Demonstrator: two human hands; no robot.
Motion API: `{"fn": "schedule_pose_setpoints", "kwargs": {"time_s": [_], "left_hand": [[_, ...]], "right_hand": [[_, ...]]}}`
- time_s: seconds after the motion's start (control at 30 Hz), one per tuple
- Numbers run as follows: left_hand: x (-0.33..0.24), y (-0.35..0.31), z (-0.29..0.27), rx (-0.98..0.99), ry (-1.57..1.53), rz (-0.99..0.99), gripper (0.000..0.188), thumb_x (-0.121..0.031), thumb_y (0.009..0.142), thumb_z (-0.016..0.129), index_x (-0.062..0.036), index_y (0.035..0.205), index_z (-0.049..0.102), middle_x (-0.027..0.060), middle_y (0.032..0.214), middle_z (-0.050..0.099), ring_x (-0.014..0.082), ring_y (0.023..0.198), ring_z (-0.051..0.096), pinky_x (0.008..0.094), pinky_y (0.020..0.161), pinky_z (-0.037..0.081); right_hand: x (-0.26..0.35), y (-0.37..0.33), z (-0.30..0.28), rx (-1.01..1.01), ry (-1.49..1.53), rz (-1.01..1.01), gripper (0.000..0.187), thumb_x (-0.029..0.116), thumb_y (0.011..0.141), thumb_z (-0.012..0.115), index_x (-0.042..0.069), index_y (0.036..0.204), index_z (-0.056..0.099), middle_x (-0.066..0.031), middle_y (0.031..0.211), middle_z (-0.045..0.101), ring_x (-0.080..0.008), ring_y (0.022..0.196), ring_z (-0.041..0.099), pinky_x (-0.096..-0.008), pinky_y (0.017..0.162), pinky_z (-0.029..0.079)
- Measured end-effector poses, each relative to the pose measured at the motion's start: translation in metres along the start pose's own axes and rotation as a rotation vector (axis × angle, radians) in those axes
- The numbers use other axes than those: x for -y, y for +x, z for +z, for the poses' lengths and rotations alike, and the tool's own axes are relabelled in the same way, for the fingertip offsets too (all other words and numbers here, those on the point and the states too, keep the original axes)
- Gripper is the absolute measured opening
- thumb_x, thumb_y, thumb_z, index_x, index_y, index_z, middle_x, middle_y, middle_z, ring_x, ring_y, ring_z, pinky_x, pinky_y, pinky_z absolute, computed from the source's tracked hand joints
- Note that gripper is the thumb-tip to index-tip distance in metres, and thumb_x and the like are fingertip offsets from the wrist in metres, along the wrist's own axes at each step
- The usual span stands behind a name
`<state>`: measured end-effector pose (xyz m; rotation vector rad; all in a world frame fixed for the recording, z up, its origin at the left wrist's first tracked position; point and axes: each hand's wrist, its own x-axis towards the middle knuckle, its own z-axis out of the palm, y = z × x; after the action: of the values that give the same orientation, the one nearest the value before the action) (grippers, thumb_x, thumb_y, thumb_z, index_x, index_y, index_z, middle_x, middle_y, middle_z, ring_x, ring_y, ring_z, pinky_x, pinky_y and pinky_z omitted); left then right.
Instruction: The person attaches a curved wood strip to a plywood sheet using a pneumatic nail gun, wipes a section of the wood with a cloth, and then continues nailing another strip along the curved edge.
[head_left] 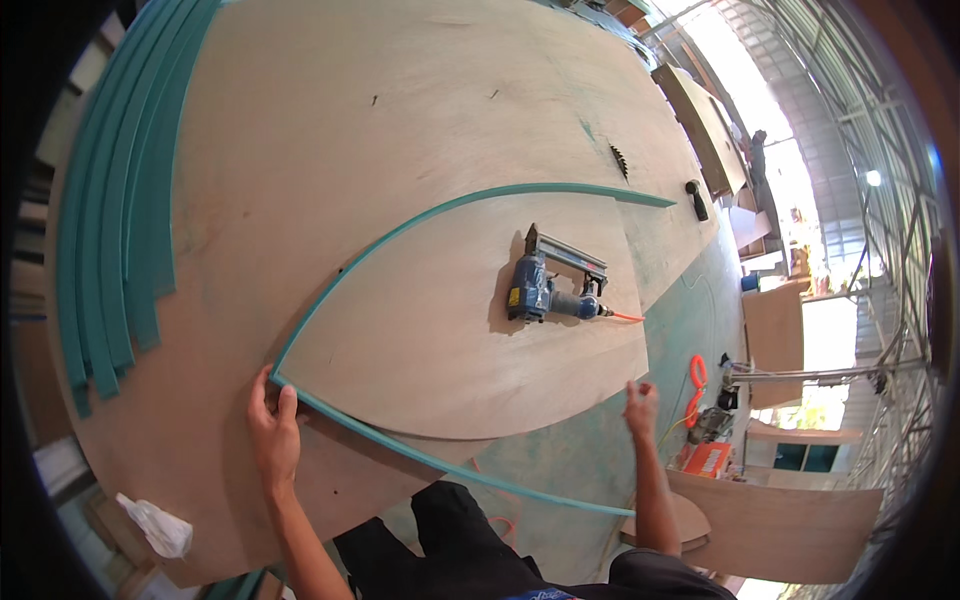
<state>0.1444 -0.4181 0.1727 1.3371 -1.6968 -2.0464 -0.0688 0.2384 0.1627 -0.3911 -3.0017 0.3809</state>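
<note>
A pale plywood panel (pixel 420 330) with curved sides coming to a point lies on a larger wooden sheet. One thin teal strip (pixel 540 187) bends along its far edge. A second teal strip (pixel 500 483) runs from the pointed corner toward my right forearm, with a gap between it and the panel's near edge. My left hand (pixel 274 430) pinches the strips where they meet at that corner. Beside the panel's right corner, my right hand (pixel 642 408) has curled fingers; anything inside them is too small to make out. A blue nail gun (pixel 545 290) rests on the panel.
Several teal strips (pixel 150 200) are stacked at the left. A black-handled tool (pixel 697 200) and a dark serrated piece (pixel 620 162) lie at the far right. White crumpled plastic (pixel 158 525) is at the near left. An orange hose (pixel 697 372) coils beyond the table's right edge.
</note>
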Motion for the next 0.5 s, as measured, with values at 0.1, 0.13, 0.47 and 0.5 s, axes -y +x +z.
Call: {"fn": "schedule_pose_setpoints", "kwargs": {"time_s": [0.1, 0.13, 0.47, 0.5], "left_hand": [[-0.005, 0.000, -0.006, 0.017, -0.034, -0.025, 0.048, -0.015, 0.105, 0.054, 0.0014, 0.149, 0.045, 0.0107, 0.120, 0.066, 0.0180, 0.104, 0.065, 0.0332, 0.081, 0.059], [-0.009, 0.000, -0.010, 0.014, -0.026, -0.029, 0.048, -0.015, 0.105, 0.054, 0.0013, 0.149, 0.046, 0.0103, 0.121, 0.066, 0.0180, 0.104, 0.065, 0.0334, 0.081, 0.059], [-0.010, 0.008, -0.032, 0.076, 0.068, 0.042, 0.045, -0.018, 0.104, 0.058, 0.0012, 0.144, 0.053, 0.0083, 0.119, 0.067, 0.0151, 0.103, 0.065, 0.0317, 0.079, 0.058], [-0.008, 0.008, -0.031, 0.097, 0.062, 0.045, 0.044, -0.019, 0.104, 0.057, 0.0008, 0.143, 0.054, 0.0076, 0.118, 0.067, 0.0150, 0.101, 0.065, 0.0315, 0.080, 0.058]], "right_hand": [[-0.021, 0.064, 0.001, -0.099, -0.262, -0.030, 0.063, 0.047, 0.098, 0.066, -0.005, 0.131, 0.057, -0.0270, 0.133, 0.058, -0.0396, 0.117, 0.060, -0.0476, 0.103, 0.048], [-0.014, 0.078, 0.006, -0.050, -0.254, 0.002, 0.063, 0.048, 0.099, 0.063, -0.004, 0.134, 0.057, -0.0273, 0.135, 0.058, -0.0421, 0.125, 0.056, -0.0487, 0.110, 0.042], [0.060, 0.103, 0.070, -0.178, 0.077, 0.267, 0.040, 0.039, 0.096, 0.053, 0.010, 0.117, 0.072, -0.0140, 0.122, 0.068, -0.0366, 0.113, 0.064, -0.0461, 0.097, 0.049], [0.060, 0.104, 0.068, -0.220, 0.080, 0.282, 0.040, 0.039, 0.095, 0.053, 0.010, 0.114, 0.072, -0.0136, 0.118, 0.070, -0.0366, 0.111, 0.065, -0.0457, 0.096, 0.049]]}}
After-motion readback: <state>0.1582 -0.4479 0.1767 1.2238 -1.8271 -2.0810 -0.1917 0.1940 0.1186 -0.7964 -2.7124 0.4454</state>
